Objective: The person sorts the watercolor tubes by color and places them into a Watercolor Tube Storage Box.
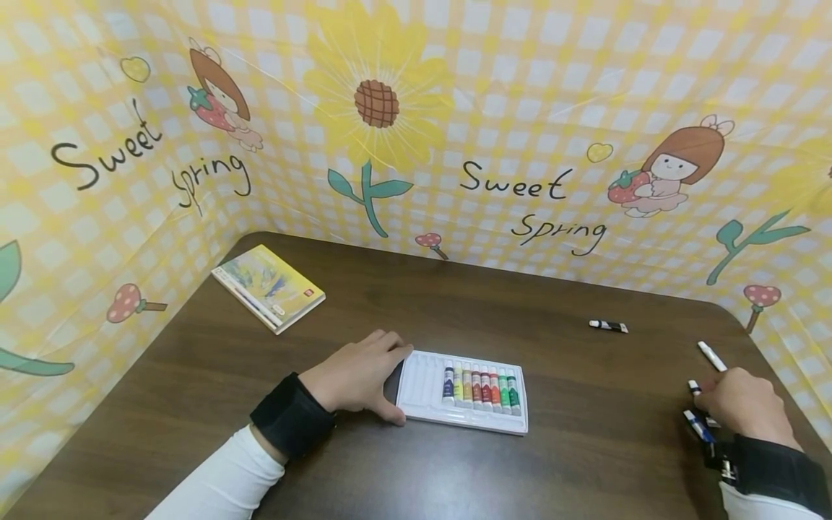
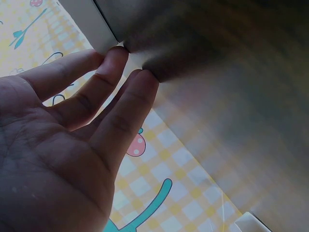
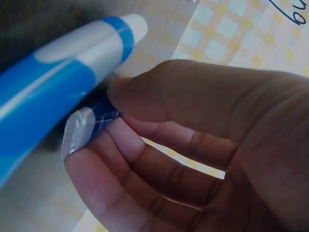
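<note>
A white plastic tray [image 1: 416, 404] lies on the table, several coloured paint tubes [image 1: 486, 390] lined up in its right part. My left hand [image 1: 360, 375] is at the tray's left end, thumb by the near corner and forefinger by the far corner. In the left wrist view its fingers [image 2: 120, 116] reach down to the table, and the thumb is out of sight. At the table's right side, my right hand [image 1: 747, 404] pinches a dark blue paint tube [image 3: 102, 113] with a silver crimped end between thumb and fingers. A brighter blue tube [image 3: 67, 67] lies beside it.
A white-capped tube [image 1: 711, 356] lies just beyond the right hand. Farther back is a black tube [image 1: 609, 327]. A yellow box with a picture cover [image 1: 269, 282] sits at the back left. Yellow checked cloth [image 1: 520, 108] stands behind the table and along its sides.
</note>
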Demonstrator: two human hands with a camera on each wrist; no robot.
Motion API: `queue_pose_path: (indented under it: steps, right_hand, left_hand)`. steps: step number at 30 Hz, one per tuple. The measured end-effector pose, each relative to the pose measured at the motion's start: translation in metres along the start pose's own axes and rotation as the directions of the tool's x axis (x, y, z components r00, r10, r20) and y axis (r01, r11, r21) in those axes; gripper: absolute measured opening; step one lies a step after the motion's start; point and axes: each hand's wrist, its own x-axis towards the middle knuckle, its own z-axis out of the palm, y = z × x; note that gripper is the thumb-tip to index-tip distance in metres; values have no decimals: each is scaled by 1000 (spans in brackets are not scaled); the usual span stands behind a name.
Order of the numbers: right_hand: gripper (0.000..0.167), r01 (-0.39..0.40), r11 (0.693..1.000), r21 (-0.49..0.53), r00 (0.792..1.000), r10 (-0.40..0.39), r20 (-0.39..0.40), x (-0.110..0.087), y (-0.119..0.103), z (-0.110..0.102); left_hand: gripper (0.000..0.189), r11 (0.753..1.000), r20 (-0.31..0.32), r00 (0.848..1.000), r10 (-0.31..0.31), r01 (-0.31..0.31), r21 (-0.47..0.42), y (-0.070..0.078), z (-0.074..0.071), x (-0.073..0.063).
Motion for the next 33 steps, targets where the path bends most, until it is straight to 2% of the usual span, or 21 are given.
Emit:
queue_pose_path:
  steps: [5, 14, 22, 27, 30, 33]
  right_hand:
    - [29, 5, 1000, 6, 1000, -5, -15, 0, 0, 2]
    - [21, 100, 995, 1, 990, -99, -101, -5, -13, -3]
    - [22, 221, 975, 15, 971, -219, -101, -8, -39, -8]
    - [20, 307, 951, 35, 944, -299, -142, -10, -60, -3]
    - [23, 343, 937, 57, 932, -332, -145, -12, -74, 1]
    - [24, 352, 932, 87, 931, -339, -136, -15, -89, 5]
  left_hand:
    - [102, 1000, 8, 1000, -10, 10, -9, 1, 0, 0]
    - [101, 1000, 6, 1000, -5, 5, -15, 1, -1, -2]
    - [101, 1000, 2, 1000, -4, 4, -9, 2, -2, -2]
    - [101, 1000, -4, 1000, -4, 4, -11, 2, -2, -2]
    - [101, 1000, -5, 1000, -6, 6, -10, 1, -1, -1]
    - [101, 1000, 0, 1000, -9, 9, -4, 1, 1, 0]
